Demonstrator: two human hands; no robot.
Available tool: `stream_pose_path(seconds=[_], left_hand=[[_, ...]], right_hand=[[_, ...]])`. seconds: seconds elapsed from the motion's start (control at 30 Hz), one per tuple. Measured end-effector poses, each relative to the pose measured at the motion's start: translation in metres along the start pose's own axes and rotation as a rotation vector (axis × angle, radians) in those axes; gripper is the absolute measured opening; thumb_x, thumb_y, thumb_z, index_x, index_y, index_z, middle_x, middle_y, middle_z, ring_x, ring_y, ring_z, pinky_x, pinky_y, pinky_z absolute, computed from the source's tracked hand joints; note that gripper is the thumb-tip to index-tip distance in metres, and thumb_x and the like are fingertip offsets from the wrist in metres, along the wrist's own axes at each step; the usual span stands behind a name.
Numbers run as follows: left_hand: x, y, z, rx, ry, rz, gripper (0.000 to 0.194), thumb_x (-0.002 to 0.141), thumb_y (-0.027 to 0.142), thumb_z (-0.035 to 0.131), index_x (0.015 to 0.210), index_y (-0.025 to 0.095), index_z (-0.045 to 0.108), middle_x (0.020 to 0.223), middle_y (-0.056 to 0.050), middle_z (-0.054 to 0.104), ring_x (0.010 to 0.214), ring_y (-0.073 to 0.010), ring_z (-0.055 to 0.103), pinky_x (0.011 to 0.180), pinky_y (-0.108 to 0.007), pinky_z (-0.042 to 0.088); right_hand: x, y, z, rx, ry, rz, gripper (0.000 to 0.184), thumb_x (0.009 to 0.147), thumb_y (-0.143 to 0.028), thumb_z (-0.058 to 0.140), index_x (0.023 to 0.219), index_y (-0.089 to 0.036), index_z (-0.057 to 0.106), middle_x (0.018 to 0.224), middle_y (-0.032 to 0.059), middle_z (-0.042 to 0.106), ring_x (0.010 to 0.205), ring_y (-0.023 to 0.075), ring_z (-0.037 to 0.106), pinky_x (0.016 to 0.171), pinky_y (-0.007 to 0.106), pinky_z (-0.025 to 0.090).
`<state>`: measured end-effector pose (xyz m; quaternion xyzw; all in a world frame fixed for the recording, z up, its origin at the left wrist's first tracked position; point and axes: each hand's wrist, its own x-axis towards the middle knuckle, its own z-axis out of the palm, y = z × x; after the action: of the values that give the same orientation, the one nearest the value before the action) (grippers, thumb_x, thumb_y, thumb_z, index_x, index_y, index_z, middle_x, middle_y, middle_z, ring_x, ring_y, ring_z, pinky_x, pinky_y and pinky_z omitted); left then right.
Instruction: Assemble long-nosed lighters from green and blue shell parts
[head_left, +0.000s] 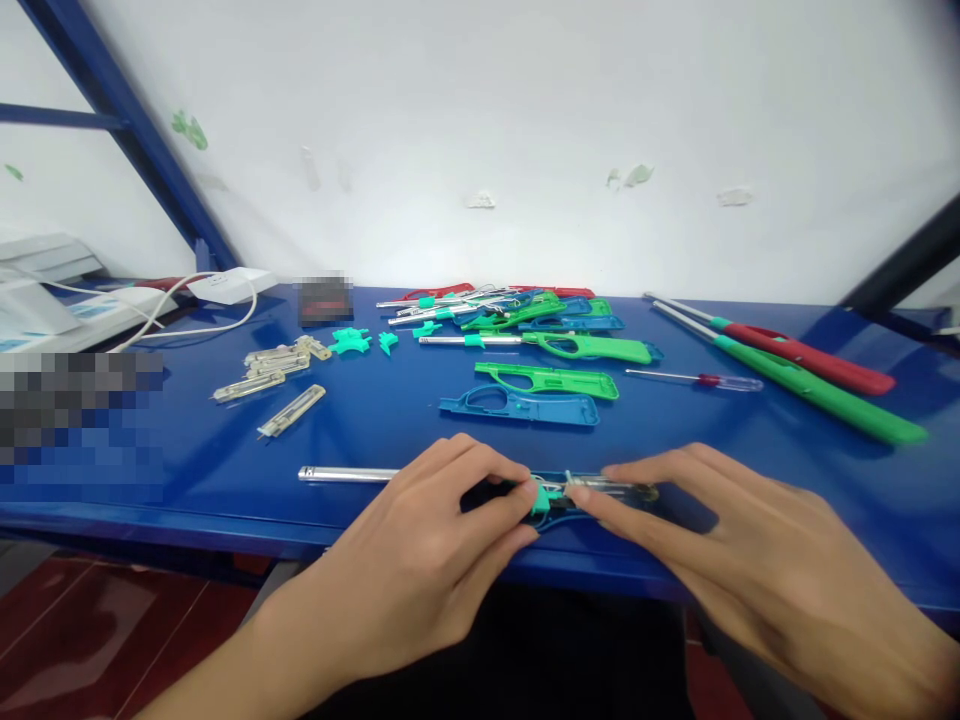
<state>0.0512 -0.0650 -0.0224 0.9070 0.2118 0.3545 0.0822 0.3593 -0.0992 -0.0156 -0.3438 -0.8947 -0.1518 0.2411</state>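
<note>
An opened lighter with a silver metal barrel [346, 475] lies across the table's front edge, its blue handle half partly hidden under my hands. My left hand [427, 540] pinches the teal trigger [541, 500] set in that handle. On the handle's right part my right hand [739, 545] has thumb and forefinger closed on the clear fuel tank [619, 486]. Thin wires show beside the trigger. Just beyond lie a blue handle half [517, 405] and a green handle half [555, 381].
Several clear fuel tanks [292, 410] and teal triggers [351, 341] lie at the left. A pile of lighter parts [510, 308] sits at the back. To the right are a screwdriver [705, 380], a red lighter [817, 357] and a green lighter [825, 392]. A white cable [253, 300] loops at the left.
</note>
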Motion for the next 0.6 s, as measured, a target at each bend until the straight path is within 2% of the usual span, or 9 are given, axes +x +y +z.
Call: stream_pose_path(seconds=[0.1,0.27,0.33,0.43,0.6], left_hand=[[-0.0012,0.0002,-0.0008,0.011,-0.012,0.001,0.017,0.116,0.010,0.066,0.129,0.014,0.077,0.120,-0.010,0.077,0.107,-0.0217,0.069,0.097,-0.039,0.063],[-0.0040,0.0009,-0.0030,0.054,-0.090,-0.094,0.018,0.120,0.026,0.066,0.136,0.021,0.071,0.150,-0.013,0.072,0.150,-0.0288,0.063,0.124,-0.046,0.058],[-0.0043,0.0013,-0.0032,0.054,-0.120,-0.115,0.017,0.122,0.030,0.063,0.137,0.023,0.069,0.151,-0.011,0.073,0.146,-0.0283,0.067,0.121,-0.047,0.059],[-0.0036,0.0017,-0.0030,0.017,-0.122,-0.087,0.014,0.122,0.026,0.061,0.133,0.023,0.070,0.137,-0.007,0.078,0.125,-0.0246,0.072,0.110,-0.042,0.061],[-0.0020,0.0002,-0.0036,-0.018,-0.093,-0.034,0.015,0.120,0.018,0.065,0.132,0.018,0.073,0.132,-0.009,0.078,0.114,-0.0220,0.070,0.101,-0.036,0.060]], right_hand=[[0.0017,-0.0004,0.0010,0.034,0.008,0.006,0.063,0.101,0.000,0.051,0.145,-0.036,0.080,0.115,0.0046,0.085,0.086,0.0198,0.081,0.067,0.027,0.063],[-0.0037,-0.0035,0.0069,0.133,0.035,0.106,0.053,0.116,-0.015,0.053,0.154,-0.044,0.076,0.117,0.0048,0.082,0.096,0.0195,0.082,0.074,0.027,0.065],[-0.0062,-0.0052,0.0078,0.181,0.002,0.155,0.050,0.118,-0.022,0.056,0.157,-0.047,0.073,0.120,0.0046,0.080,0.100,0.0195,0.082,0.078,0.028,0.067],[-0.0068,-0.0075,0.0072,0.243,-0.040,0.211,0.045,0.119,-0.031,0.060,0.158,-0.047,0.073,0.121,0.0044,0.078,0.101,0.0195,0.083,0.081,0.028,0.068],[-0.0029,-0.0093,0.0062,0.286,-0.005,0.248,0.035,0.119,-0.037,0.061,0.145,-0.047,0.082,0.115,0.0034,0.078,0.095,0.0189,0.084,0.078,0.026,0.069]])
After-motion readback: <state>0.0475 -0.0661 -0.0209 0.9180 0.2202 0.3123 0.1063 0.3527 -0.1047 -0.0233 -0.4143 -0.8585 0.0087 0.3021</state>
